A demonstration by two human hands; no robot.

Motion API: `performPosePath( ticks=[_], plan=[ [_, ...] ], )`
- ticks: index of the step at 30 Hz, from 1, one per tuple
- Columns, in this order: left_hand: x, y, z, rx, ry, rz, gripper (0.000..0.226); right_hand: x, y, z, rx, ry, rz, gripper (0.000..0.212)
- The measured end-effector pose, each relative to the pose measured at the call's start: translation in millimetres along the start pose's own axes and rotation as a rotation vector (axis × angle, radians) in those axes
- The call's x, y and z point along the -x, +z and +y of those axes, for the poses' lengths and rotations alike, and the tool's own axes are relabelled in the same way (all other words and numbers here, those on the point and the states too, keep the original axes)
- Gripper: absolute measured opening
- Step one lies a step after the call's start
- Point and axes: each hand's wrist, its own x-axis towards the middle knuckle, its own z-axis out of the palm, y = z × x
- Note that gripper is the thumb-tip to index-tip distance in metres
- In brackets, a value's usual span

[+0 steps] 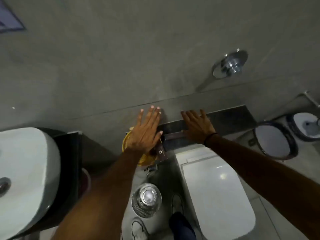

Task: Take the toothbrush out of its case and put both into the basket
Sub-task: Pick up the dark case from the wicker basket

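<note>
left hand (145,134): flat, fingers spread, over the yellow basket (125,144) | right hand (197,126): flat, fingers spread, on the dark ledge (230,118) | brown case (161,152): leans in basket by left hand | toothbrush: cannot tell

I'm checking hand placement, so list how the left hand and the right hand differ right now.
The left hand covers the yellow basket and a dark brown case; the right hand lies over the dark ledge. The right wrist wears a dark band; the left wrist is bare. Both are open, palms down, fingers spread.
</note>
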Motion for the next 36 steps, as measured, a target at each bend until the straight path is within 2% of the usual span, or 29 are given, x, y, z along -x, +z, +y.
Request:
performPosePath(
  ticks=[4,8,11,14,17,19,22,24,28,30,33,35,36],
  plan=[
    [-38.1,60.8,39.8,-0.023,0.0,-0.226,0.072,-23.8,70.1,6.3,-0.115,0.01,-0.173,0.071],
    [-63.8,113.1,62.8,-0.088,0.012,-0.394,0.069,-50.6,122.9,12.0,-0.132,0.008,-0.239,0.058],
    [-73.8,135.9,73.0,-0.126,0.041,-0.474,0.07,-62.6,146.3,16.5,-0.128,-0.001,-0.269,0.058],
    [-83.7,144.1,75.6,-0.068,0.064,-0.446,0.063,-66.6,159.3,26.0,-0.153,-0.012,-0.23,0.051],
    [-85.5,138.5,74.5,0.211,-0.009,-0.342,0.047,-53.7,156.9,38.4,-0.247,0.038,-0.185,0.045],
    [-80.4,122.6,71.9,0.589,-0.175,-0.272,0.041,-39.9,146.3,45.5,-0.359,0.097,-0.123,0.04],
    [-59.1,85.7,68.6,1.149,-0.425,-0.258,0.037,-15.9,119.6,45.7,-0.457,0.136,-0.041,0.041],
    [-39.0,62.6,63.6,1.294,-0.512,-0.231,0.034,-3.8,99.2,37.0,-0.484,0.13,-0.014,0.04],
    [6.7,17.9,38.4,1.346,-0.564,-0.151,0.031,17.1,48.8,2.7,-0.579,0.216,0.055,0.047],
    [27.1,0.9,24.1,1.345,-0.63,-0.1,0.03,25.8,27.0,-19.5,-0.717,0.349,0.139,0.05],
    [59.1,-22.0,2.0,1.469,-0.773,-0.056,0.03,41.6,-5.1,-64.6,-1.111,0.651,0.212,0.048],
    [77.5,-36.4,-9.7,1.562,-0.834,-0.059,0.028,48.8,-26.6,-93.5,-1.534,0.808,0.033,0.047],
    [87.5,-43.5,-14.5,1.608,-0.833,-0.059,0.028,53.1,-37.6,-107.4,-1.767,0.815,-0.09,0.046]
  ],
)
